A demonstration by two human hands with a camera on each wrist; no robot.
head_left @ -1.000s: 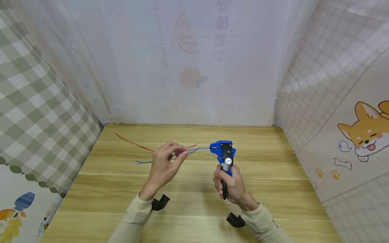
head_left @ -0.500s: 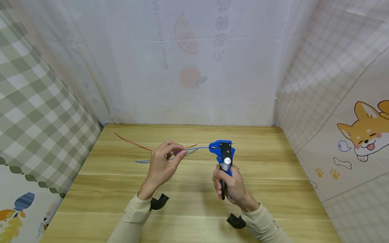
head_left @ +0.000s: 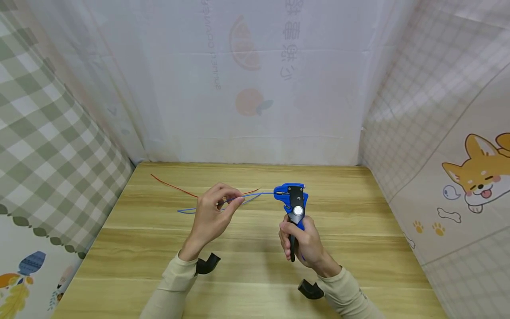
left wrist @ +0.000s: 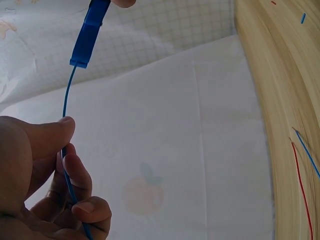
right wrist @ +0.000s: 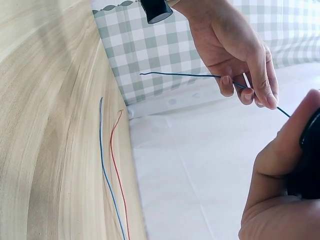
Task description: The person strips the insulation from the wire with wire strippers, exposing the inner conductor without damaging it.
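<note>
Two hands are raised above a wooden table [head_left: 358, 230], forearms in beige sleeves reaching in from the near edge. The left hand [head_left: 213, 215] is lifted with its wrist bent, thumb and fingertips pinching a thin blue wire [head_left: 260, 194] that runs rightward into the head of a blue wire stripper [head_left: 292, 199]. The right hand [head_left: 304, 243] stands upright, fingers wrapped tightly round the stripper's black handles, its head pointing far. On the table behind the left hand lie a red wire [head_left: 171, 187] and another blue wire [right wrist: 106, 175], side by side.
</note>
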